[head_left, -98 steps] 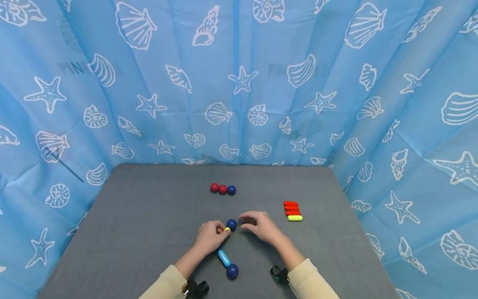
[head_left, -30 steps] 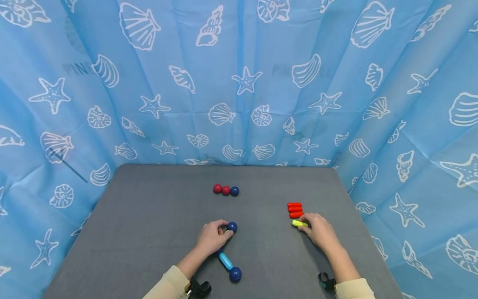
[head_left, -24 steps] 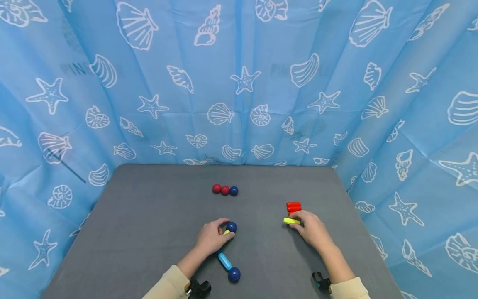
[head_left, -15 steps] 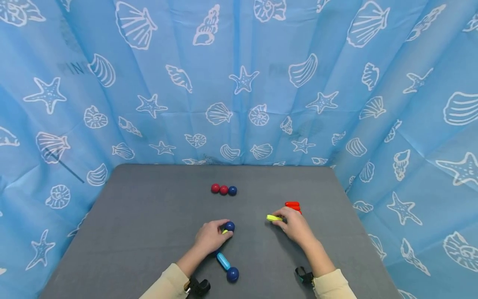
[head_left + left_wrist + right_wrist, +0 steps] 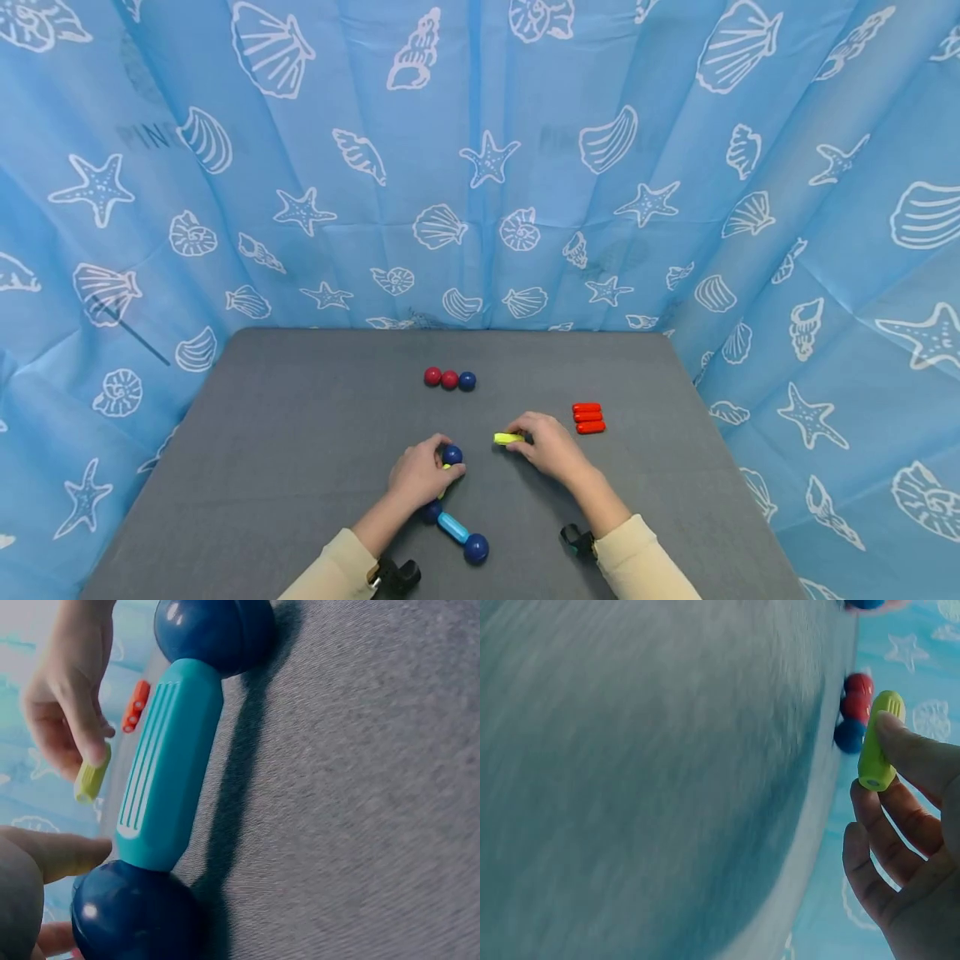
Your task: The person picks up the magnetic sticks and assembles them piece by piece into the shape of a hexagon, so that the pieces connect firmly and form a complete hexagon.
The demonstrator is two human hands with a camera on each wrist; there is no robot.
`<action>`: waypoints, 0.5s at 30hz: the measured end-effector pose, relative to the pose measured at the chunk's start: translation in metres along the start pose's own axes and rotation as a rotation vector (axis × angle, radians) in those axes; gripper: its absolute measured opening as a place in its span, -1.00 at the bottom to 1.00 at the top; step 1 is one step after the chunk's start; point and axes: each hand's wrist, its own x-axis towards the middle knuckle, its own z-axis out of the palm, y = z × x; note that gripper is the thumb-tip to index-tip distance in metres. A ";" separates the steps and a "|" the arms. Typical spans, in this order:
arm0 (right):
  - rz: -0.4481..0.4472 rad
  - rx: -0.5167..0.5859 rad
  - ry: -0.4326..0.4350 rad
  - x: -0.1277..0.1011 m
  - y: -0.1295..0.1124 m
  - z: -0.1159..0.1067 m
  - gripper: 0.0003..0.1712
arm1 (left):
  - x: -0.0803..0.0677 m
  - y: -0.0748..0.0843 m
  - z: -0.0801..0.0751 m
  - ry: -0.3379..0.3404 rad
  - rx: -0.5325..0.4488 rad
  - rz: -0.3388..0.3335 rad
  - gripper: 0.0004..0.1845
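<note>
My right hand [image 5: 547, 446] pinches a yellow-green rod [image 5: 508, 438] [image 5: 877, 742] just above the grey table [image 5: 285, 433], a little right of a blue ball [image 5: 452, 455]. My left hand [image 5: 420, 475] holds that ball, with a yellow rod beneath it mostly hidden by the fingers. From under the left hand a chain runs toward me: a blue ball [image 5: 431, 512] [image 5: 131, 911], a cyan rod [image 5: 453, 527] [image 5: 169, 765] and another blue ball [image 5: 476, 548] [image 5: 214, 630].
Two red balls [image 5: 440, 377] and one blue ball [image 5: 467, 381] lie in a row at the table's far middle. Three orange-red rods [image 5: 588, 417] are stacked to the right. A blue shell-print cloth [image 5: 480, 167] walls in the table.
My right hand went to the rod stack, took the yellow-green rod and carried it left to the ball in my left hand. The left hand has shifted only slightly.
</note>
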 end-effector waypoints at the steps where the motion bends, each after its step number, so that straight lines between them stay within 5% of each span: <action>1: -0.009 0.005 -0.008 0.002 -0.002 0.002 -0.80 | 0.001 0.000 0.000 -0.001 0.005 0.008 -0.48; 15: -0.145 -0.012 -0.067 0.015 -0.025 0.024 -0.81 | 0.002 -0.002 0.001 0.031 -0.025 0.050 -0.62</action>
